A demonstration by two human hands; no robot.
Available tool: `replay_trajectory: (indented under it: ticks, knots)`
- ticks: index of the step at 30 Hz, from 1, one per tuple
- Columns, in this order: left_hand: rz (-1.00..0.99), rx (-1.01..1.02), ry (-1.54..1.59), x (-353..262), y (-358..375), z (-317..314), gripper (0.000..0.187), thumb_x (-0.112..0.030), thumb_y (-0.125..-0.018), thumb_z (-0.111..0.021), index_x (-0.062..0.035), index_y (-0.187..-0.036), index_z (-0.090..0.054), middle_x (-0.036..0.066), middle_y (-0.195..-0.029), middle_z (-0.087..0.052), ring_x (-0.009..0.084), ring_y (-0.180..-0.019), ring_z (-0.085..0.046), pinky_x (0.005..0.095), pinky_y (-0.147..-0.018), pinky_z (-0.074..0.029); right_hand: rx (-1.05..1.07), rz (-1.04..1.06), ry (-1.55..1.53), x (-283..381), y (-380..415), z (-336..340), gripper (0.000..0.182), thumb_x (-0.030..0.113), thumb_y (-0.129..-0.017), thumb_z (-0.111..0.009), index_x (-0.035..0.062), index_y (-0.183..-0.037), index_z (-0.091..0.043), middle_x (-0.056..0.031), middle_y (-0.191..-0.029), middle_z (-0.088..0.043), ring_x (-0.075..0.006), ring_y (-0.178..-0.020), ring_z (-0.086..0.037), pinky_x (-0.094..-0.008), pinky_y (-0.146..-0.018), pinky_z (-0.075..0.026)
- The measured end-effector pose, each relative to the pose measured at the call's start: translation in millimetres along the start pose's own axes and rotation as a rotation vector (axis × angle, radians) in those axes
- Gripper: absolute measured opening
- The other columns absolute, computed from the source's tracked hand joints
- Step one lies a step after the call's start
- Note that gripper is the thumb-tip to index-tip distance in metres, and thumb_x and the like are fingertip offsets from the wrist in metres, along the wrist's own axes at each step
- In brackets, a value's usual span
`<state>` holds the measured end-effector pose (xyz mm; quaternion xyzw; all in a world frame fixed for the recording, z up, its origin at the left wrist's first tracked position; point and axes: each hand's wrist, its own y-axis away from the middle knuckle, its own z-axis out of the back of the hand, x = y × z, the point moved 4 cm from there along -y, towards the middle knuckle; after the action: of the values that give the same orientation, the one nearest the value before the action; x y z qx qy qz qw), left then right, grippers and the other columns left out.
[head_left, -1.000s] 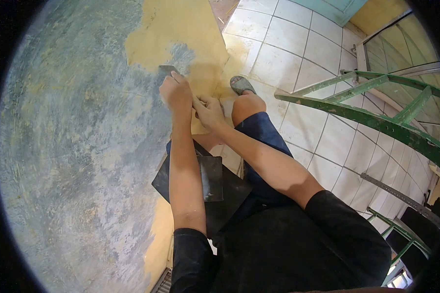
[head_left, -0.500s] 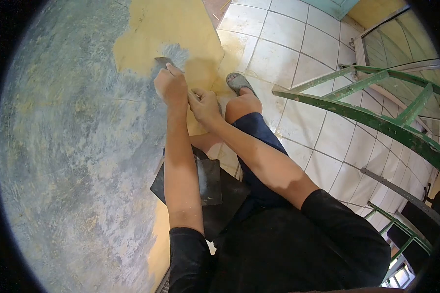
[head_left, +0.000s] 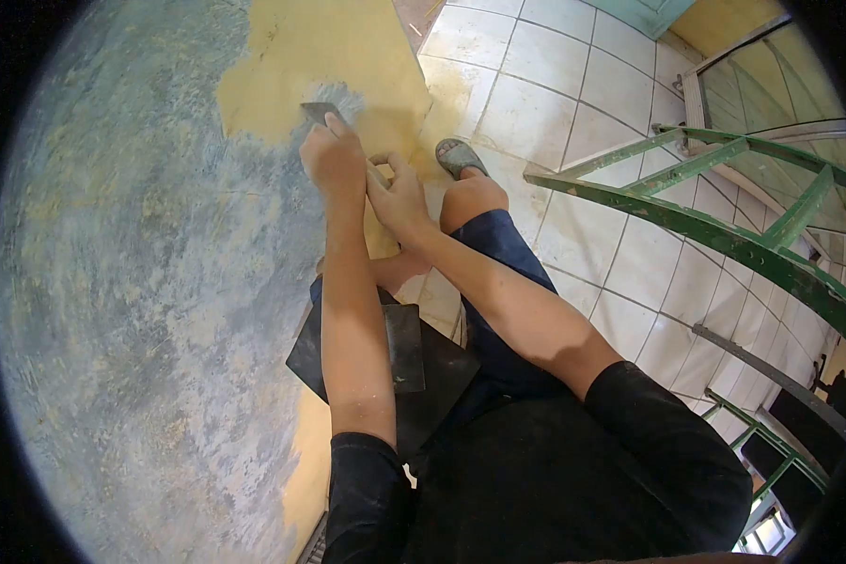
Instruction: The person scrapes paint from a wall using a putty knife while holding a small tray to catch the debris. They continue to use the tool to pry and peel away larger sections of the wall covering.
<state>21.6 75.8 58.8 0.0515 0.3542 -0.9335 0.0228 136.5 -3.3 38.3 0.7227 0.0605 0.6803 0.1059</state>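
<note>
My left hand [head_left: 334,160] is closed around a putty knife [head_left: 320,112], close behind its dark, flat blade. That blade lies against the wall [head_left: 141,254], at the edge of a small bare grey patch [head_left: 348,99] within the yellow coating [head_left: 324,47]. Just to the right, my right hand [head_left: 400,199] has its thumb and fingers at the rear of the pale handle, the index finger curled. Below my wrists, a small black rectangular plate [head_left: 405,348] lies over a larger black sheet [head_left: 442,376] at my lap.
A green ladder [head_left: 667,211] leans in from the right over the white tiled floor [head_left: 573,226]. My sandalled foot [head_left: 458,158] rests near the wall's base. A glass-paned door [head_left: 771,80] stands at the upper right, and another green metal frame [head_left: 771,442] at the lower right.
The blade and my left hand have shifted slightly up and right along the wall. The fingers of my right hand have lifted and curled a little more at the handle.
</note>
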Motion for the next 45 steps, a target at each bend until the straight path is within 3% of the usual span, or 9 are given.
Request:
replay_trajectory:
  ticks: [16,18,22,27,30,33,36,43,45]
  knots:
    - [0.19,0.029,0.006,-4,15,24,0.039,-0.024,-0.096,-0.054,0.0005,-0.067,-0.061,0.021,-0.068,-0.062,0.0418,-0.066,-0.061,0.0519,-0.064,-0.049,0.016,0.115,-0.135,-7,15,-5,0.029,0.017,-0.093,-0.064,-0.001,-0.115,-0.069,-0.0161,-0.086,-0.071,-0.0152,-0.071,-0.064,-0.0323,-0.066,-0.05]
    - [0.218,0.033,0.045,-2,15,23,0.04,-0.025,-0.096,-0.054,0.0011,-0.066,-0.061,0.023,-0.067,-0.062,0.0431,-0.065,-0.061,0.0525,-0.064,-0.049,-0.015,0.229,-0.182,-11,12,-9,0.031,0.019,-0.096,-0.064,0.0002,-0.121,-0.067,-0.0028,-0.073,-0.067,-0.0049,-0.062,-0.052,-0.0251,-0.055,-0.039]
    - [0.212,0.054,0.067,1,8,14,0.044,-0.031,-0.096,-0.053,0.0017,-0.068,-0.063,0.025,-0.073,-0.064,0.0451,-0.07,-0.061,0.0533,-0.07,-0.048,-0.09,0.322,-0.09,-8,8,-12,0.032,0.019,-0.096,-0.064,-0.0005,-0.122,-0.066,-0.0018,-0.07,-0.064,-0.0037,-0.061,-0.049,-0.0236,-0.054,-0.037]
    - [0.151,0.204,0.144,-6,-29,-22,0.039,-0.024,-0.095,-0.056,0.0022,-0.067,-0.061,0.023,-0.068,-0.062,0.0437,-0.066,-0.061,0.0507,-0.062,-0.049,-0.088,0.143,-0.371,-8,-25,-19,0.033,0.02,-0.098,-0.063,-0.0049,-0.12,-0.065,0.0007,-0.07,-0.061,-0.0022,-0.062,-0.047,-0.0224,-0.053,-0.034]
    - [-0.092,-0.092,0.087,-15,-21,-24,0.037,-0.024,-0.095,-0.055,0.0032,-0.07,-0.062,0.023,-0.072,-0.063,0.0436,-0.069,-0.06,0.0508,-0.063,-0.048,-0.069,0.188,-0.34,-11,-35,-11,0.034,0.02,-0.098,-0.063,-0.0069,-0.119,-0.065,-0.0008,-0.075,-0.065,-0.0046,-0.067,-0.053,-0.0227,-0.058,-0.041]
    - [-0.063,-0.048,0.047,-13,-11,-22,0.035,-0.022,-0.095,-0.054,0.002,-0.07,-0.061,0.022,-0.072,-0.062,0.0426,-0.07,-0.06,0.051,-0.064,-0.048,-0.139,0.299,-0.255,-8,-30,-4,0.031,0.019,-0.094,-0.063,-0.0028,-0.116,-0.069,-0.0158,-0.091,-0.074,-0.0121,-0.077,-0.063,-0.03,-0.071,-0.05]
    - [0.145,0.038,0.106,-5,9,-14,0.035,-0.027,-0.094,-0.055,-0.0004,-0.072,-0.061,0.021,-0.075,-0.063,0.0413,-0.072,-0.06,0.0528,-0.069,-0.046,-0.046,0.239,-0.134,-11,-15,3,0.034,0.021,-0.095,-0.062,-0.0009,-0.119,-0.069,-0.018,-0.095,-0.075,-0.0133,-0.079,-0.065,-0.0313,-0.074,-0.051]
    - [0.202,0.072,0.064,2,25,-3,0.036,-0.028,-0.094,-0.055,0.001,-0.073,-0.062,0.021,-0.074,-0.063,0.0431,-0.072,-0.059,0.0532,-0.07,-0.046,0.024,0.196,-0.124,-8,8,3,0.036,0.025,-0.095,-0.062,0.0008,-0.121,-0.068,-0.0188,-0.091,-0.074,-0.016,-0.076,-0.066,-0.033,-0.074,-0.051]
    - [0.203,0.091,0.054,3,25,-2,0.039,-0.029,-0.095,-0.054,0.0028,-0.076,-0.064,0.023,-0.079,-0.065,0.0443,-0.076,-0.061,0.0532,-0.075,-0.047,0.024,0.153,-0.086,-11,7,1,0.034,0.018,-0.096,-0.063,-0.0034,-0.122,-0.066,-0.0146,-0.104,-0.075,-0.0095,-0.089,-0.065,-0.0259,-0.078,-0.051]
